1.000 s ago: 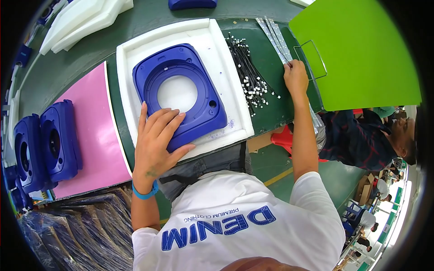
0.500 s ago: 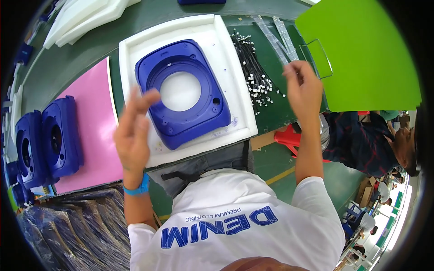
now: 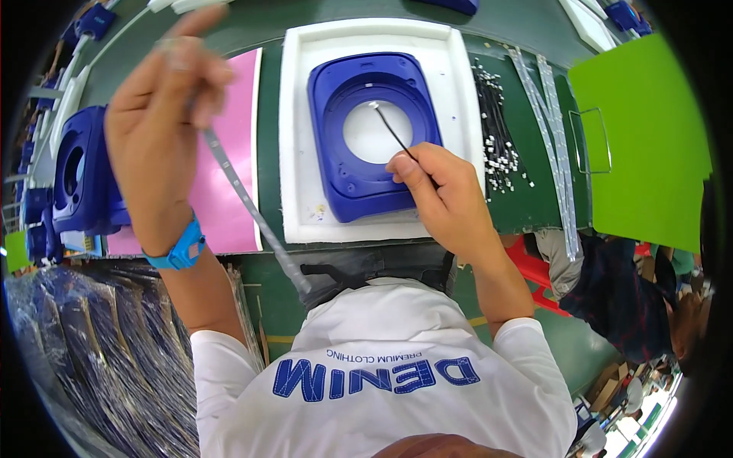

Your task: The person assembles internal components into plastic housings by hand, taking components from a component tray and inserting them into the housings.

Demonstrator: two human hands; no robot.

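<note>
Pinching a pale strip (image 3: 238, 185) in my left hand (image 3: 153, 130), I held a black cable (image 3: 395, 137) in my right hand (image 3: 450, 195).
My blurred left fingers were closed on the strip's far end over the left of the counter (image 3: 271, 145), its near end hanging toward me; my right thumb and fingers were clamped on the cable, its white connector above the round opening of the blue housing (image 3: 368, 195), which lay in a white tray (image 3: 293, 153). More cables (image 3: 500, 133) lay right of it.
</note>
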